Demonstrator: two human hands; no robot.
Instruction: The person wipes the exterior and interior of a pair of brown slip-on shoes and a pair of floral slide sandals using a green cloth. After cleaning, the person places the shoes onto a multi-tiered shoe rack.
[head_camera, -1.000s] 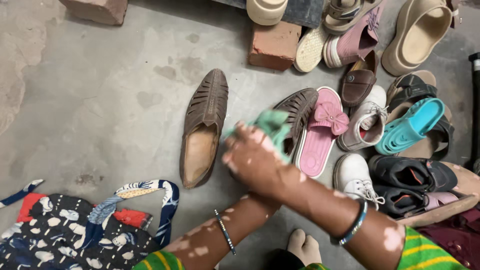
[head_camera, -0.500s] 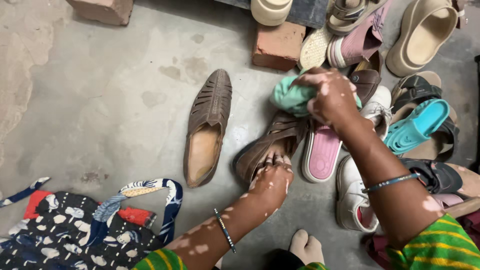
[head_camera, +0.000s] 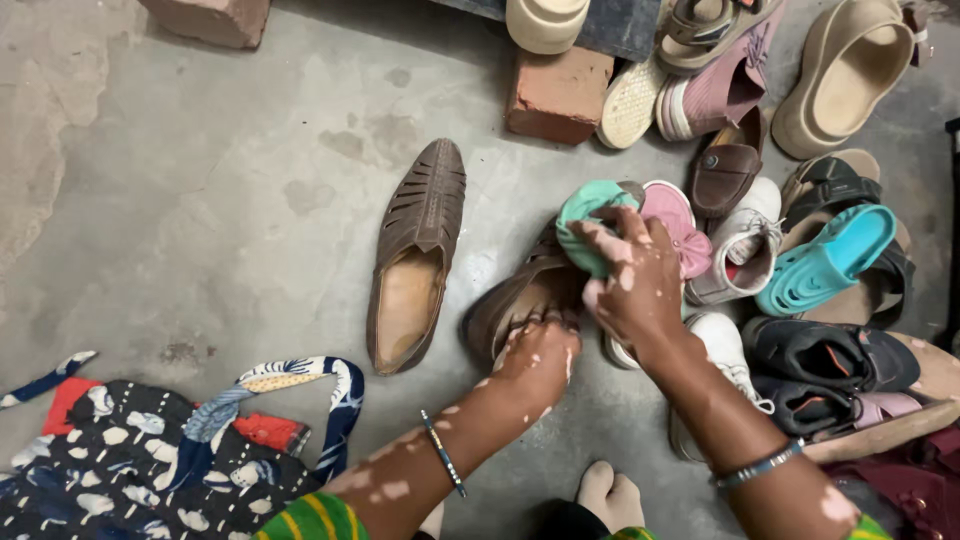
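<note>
Location: home entryway or yard. Indicators: bare concrete floor (head_camera: 220, 200), loose bricks (head_camera: 558, 92), mixed household footwear pile (head_camera: 800, 250), patterned cloth bag (head_camera: 150, 460).

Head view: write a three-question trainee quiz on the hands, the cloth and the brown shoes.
1. True or false: the right hand presses a green cloth against the brown shoe that the left hand grips at its heel end.
2. Which lies apart, untouched, on the concrete floor?
A. the second brown shoe
B. the pink slipper
C. the turquoise clog
3. Fill in: beside the left forearm lies a patterned dark ____ with looped handles.

Key: 1 true; 2 A; 3 bag.
</note>
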